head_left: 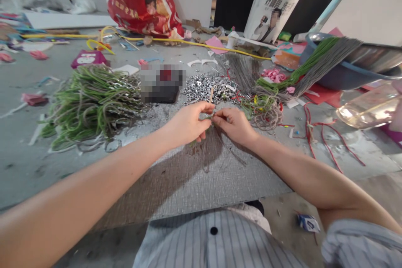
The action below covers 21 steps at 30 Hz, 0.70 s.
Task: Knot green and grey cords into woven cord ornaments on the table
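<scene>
My left hand (190, 123) and my right hand (234, 124) meet above a grey textured board (188, 176), fingertips pinched together. Between them they grip a thin green and grey cord (212, 116); a short wooden stick (211, 94) stands up from my left fingers. Loose strands hang below the hands onto the board. Just beyond lies a heap of small metal nuts (207, 86).
A big pile of looped green and grey cords (91, 102) lies to the left. More cord bundles (310, 65) rest at the right over a blue basin (342, 75). A red bag (141, 0), yellow cable, red strings (326, 138) and paper scraps litter the floor.
</scene>
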### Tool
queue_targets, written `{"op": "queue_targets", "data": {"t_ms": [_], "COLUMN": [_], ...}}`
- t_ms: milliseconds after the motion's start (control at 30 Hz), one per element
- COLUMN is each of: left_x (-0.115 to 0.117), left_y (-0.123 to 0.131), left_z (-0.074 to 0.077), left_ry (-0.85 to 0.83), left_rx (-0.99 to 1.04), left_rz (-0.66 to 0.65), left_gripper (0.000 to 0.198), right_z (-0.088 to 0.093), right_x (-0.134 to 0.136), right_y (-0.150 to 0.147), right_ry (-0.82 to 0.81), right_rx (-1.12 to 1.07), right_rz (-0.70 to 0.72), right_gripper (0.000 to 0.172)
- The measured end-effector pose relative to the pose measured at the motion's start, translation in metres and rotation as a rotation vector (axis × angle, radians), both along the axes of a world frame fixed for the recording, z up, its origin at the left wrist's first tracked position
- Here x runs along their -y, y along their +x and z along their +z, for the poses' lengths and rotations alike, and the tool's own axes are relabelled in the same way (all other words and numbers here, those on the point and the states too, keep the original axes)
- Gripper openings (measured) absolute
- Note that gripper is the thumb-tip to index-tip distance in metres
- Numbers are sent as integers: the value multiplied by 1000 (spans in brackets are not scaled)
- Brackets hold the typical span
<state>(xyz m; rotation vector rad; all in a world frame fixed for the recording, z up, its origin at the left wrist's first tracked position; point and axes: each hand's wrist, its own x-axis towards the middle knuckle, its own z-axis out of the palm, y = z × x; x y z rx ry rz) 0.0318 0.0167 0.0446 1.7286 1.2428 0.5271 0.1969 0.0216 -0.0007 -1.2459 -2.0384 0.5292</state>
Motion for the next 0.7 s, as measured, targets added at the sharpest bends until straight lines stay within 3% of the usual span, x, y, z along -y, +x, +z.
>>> {"op": "queue_targets", "data": {"t_ms": [167, 333, 467, 700], "left_x": [-6, -7, -7, -6], "left_y": [6, -1, -9, -13], "left_z": [-11, -21, -31, -39], "left_ry": [16, 439, 679, 832], "left_rx": [-6, -180, -216, -299], "left_rz": [-38, -43, -110, -201], "left_gripper": [37, 14, 18, 22], "right_z": [1, 2, 2, 1], "right_x": [0, 1, 1, 2], "right_y": [0, 1, 0, 3], "right_ry": [10, 1, -17, -39], "right_rx": [5, 48, 39, -23], "right_rz": [14, 9, 30, 66], "right_gripper": [23, 25, 20, 11]}}
